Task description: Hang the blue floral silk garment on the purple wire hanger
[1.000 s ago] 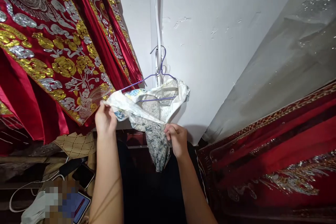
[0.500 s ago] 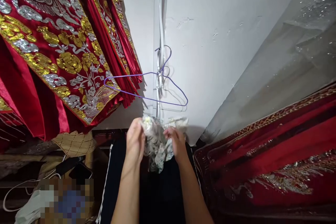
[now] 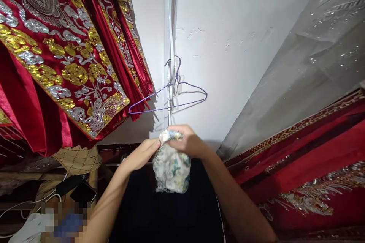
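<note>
Head: garment (image 3: pixel 172 171) newly off hanger (image 3: pixel 176 80)

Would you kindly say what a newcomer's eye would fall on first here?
The red cloth with gold and silver embroidery at upper left would probably win. Next comes the purple hanger before the white wall at centre; below it, the left hand and right hand hold a bunched, pale patterned cloth.

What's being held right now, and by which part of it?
The bunched patterned cloth, held by its upper end between the left grip and right grip.
</note>
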